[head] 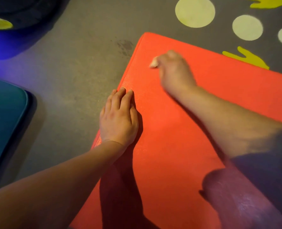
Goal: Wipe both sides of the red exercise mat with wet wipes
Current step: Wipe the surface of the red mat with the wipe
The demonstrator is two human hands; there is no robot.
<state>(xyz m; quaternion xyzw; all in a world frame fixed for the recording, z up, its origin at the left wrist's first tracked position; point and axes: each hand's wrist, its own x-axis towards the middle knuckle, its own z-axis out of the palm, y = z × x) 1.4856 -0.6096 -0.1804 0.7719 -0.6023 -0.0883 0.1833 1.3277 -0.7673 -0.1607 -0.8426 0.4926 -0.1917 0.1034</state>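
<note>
Your right hand (175, 70) curls around a white wet wipe (153, 62), pressed to the red mat (170, 129) near its far left corner. Your left hand (118, 118) lies flat, fingers straight, on the mat's left edge. Grey floor (71, 71) borders it, with a teal pad (5, 116) to the left. The right hand is blurred, and most of the wipe hides beneath it.
</note>
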